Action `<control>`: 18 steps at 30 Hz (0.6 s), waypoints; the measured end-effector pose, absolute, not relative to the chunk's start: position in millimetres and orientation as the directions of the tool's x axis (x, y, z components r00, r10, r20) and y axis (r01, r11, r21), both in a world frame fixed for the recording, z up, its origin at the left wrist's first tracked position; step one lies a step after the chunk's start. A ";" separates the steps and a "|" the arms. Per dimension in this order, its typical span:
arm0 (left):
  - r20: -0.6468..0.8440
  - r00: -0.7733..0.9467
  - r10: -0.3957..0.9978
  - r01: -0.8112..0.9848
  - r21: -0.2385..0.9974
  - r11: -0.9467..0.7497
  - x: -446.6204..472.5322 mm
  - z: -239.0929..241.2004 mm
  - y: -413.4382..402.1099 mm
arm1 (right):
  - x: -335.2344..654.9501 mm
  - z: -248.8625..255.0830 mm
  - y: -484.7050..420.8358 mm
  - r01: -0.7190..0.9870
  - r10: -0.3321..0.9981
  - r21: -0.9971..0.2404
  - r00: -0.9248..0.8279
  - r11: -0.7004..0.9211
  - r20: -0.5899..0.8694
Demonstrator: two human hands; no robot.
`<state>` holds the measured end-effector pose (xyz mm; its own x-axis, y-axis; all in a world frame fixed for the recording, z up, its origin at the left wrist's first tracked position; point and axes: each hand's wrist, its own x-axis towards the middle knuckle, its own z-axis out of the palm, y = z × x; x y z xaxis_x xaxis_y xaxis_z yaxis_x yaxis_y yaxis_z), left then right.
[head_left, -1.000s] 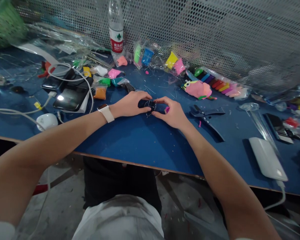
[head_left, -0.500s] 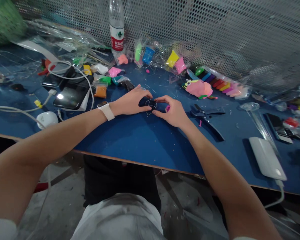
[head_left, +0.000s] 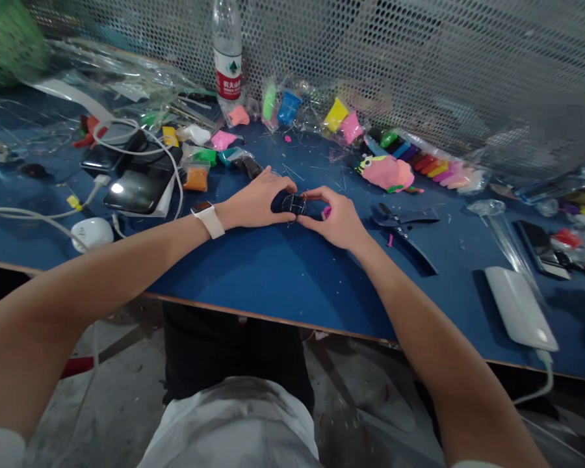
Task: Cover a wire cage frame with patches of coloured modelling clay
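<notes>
Between my two hands, just above the blue table, is a small rounded wire frame of thin silvery wires, with a dark inside. My left hand, with a white-strapped watch on the wrist, curves around its left side, thumb and fingers at its edge. My right hand pinches its right edge between thumb and forefinger. A bit of magenta clay shows by the curled fingers of my right hand; whether they grip it I cannot tell. To the right lie dark-handled pliers.
Beyond my hands lie a pink clay figure and bags of coloured clay. A water bottle stands by the mesh wall. Phones and white cables are at left, a white power bank at right.
My left wrist has turned slightly, so more of the watch face shows. Its fingers have shifted a little around the wire frame. My right hand has stayed almost still.
</notes>
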<state>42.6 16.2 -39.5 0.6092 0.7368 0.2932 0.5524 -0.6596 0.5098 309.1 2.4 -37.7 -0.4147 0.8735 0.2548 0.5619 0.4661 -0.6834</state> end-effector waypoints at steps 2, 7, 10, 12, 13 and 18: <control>0.294 0.611 0.735 0.549 0.511 -0.661 42.3 -37.8 15.4 | 308.6 -37.7 1.4 0.557 0.875 -0.689 -0.413 0.463 0.254; 0.297 0.596 0.746 0.492 0.599 -0.632 38.8 -30.2 14.1 | 307.8 -38.9 -8.0 0.554 0.864 -0.671 -0.406 0.492 0.298; 0.328 0.533 0.780 0.437 0.683 -0.586 38.6 -28.9 12.8 | 309.6 -41.9 -14.2 0.574 0.786 -0.537 -0.425 0.617 0.448; 0.363 0.483 0.797 0.359 0.748 -0.558 40.2 -30.6 11.9 | 311.1 -44.0 -17.0 0.576 0.696 -0.414 -0.447 0.705 0.562; 0.373 0.460 0.806 0.307 0.784 -0.539 41.6 -31.8 11.4 | 311.6 -44.8 -18.1 0.579 0.657 -0.361 -0.454 0.731 0.602; 0.307 0.398 0.865 0.015 0.940 -0.340 50.4 -33.6 6.0 | 312.8 -42.3 -23.7 0.613 0.557 -0.205 -0.463 0.763 0.690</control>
<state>50.4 6.0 -33.6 0.3975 0.8648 0.3066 0.0155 -0.3405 0.9401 312.8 -23.7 -42.3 -0.4630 0.5569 0.6895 0.6130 0.7631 -0.2048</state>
